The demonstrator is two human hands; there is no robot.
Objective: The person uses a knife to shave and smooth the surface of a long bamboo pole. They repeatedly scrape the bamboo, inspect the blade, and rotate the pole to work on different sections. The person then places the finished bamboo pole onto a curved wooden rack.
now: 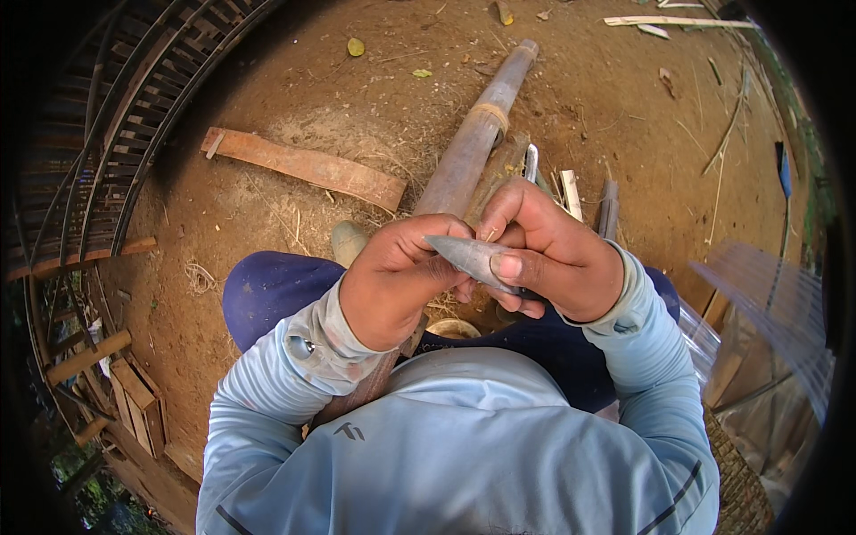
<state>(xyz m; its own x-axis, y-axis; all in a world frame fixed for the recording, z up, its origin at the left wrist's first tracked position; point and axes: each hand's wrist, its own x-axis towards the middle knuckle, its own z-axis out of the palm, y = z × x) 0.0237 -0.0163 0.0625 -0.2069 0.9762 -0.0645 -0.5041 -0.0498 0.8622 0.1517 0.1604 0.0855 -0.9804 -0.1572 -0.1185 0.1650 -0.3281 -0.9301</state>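
My right hand [557,250] is closed round a short knife [468,256] with a wide, grey, pointed blade. The thumb presses on the flat of the blade, and the tip points left. A dark part behind the blade runs into the palm, mostly hidden. My left hand [392,272] is closed beside the tip, its thumb bent under the blade. A thin pale sliver [489,236] shows between the hands; what the left fingers grip is hidden. Below and beyond the hands, a long greyish pole [464,160] with a tan binding round it slants away across the ground.
On the bare earth to the left lies a flat reddish-brown slat [308,168]. Right of the pole are a shiny metal strip [531,163] and short wood pieces [572,194]. A slatted structure [134,116] stands far left, clear corrugated sheets [767,303] at the right.
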